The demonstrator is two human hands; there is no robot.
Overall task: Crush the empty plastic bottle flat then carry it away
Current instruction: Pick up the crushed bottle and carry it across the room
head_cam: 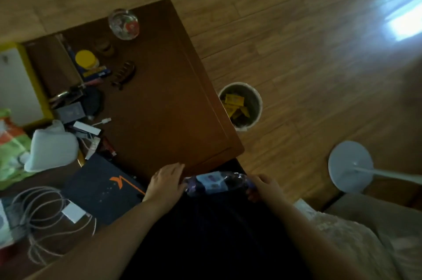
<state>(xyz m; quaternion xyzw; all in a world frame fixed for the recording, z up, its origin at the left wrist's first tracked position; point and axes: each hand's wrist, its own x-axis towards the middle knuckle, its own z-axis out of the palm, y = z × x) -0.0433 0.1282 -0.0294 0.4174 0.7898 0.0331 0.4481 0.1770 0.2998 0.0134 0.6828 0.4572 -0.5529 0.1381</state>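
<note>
A clear plastic bottle (214,182) with a pale label lies sideways between my two hands, just below the near edge of the brown table (164,101) and over my dark lap. My left hand (165,182) presses flat against its left end. My right hand (265,187) grips its right end with curled fingers. The bottle looks crumpled, though the blur hides how flat it is.
A white waste bin (242,106) with yellow scraps stands on the wood floor right of the table. A white fan base (350,166) is at the right. The table's left side holds a glass ashtray (123,24), a yellow-lidded jar (85,59), cables (41,218) and a dark box (107,188).
</note>
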